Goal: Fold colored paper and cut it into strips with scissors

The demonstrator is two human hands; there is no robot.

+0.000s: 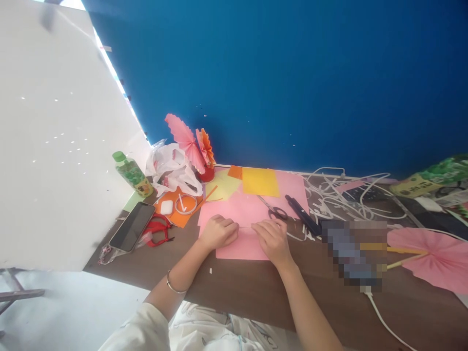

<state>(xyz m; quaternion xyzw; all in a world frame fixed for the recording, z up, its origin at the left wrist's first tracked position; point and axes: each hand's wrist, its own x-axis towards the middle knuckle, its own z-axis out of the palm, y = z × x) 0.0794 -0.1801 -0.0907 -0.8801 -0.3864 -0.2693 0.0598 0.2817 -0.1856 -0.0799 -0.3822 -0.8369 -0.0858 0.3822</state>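
Note:
Pink paper (241, 248) lies on the brown table in front of me, partly under both hands. My left hand (220, 231) has its fingers curled together at the paper's left part. On the right, my right hand (271, 239) rests over the paper with its fingers bent and pressed together. A thin pale strip or edge runs between the two hands; what exactly the fingertips pinch is too small to make out. Black-handled scissors (278, 213) lie just beyond my right hand, beside a black pen-like tool (302, 214). Yellow paper (261, 182) lies farther back.
At the left are a phone (132, 226), a green-capped bottle (133, 174), red straps (160, 230), and a plastic bag (173, 168) near folded paper fans (187, 141). White cables (329, 195) tangle at the right, near a pink fan (435, 253).

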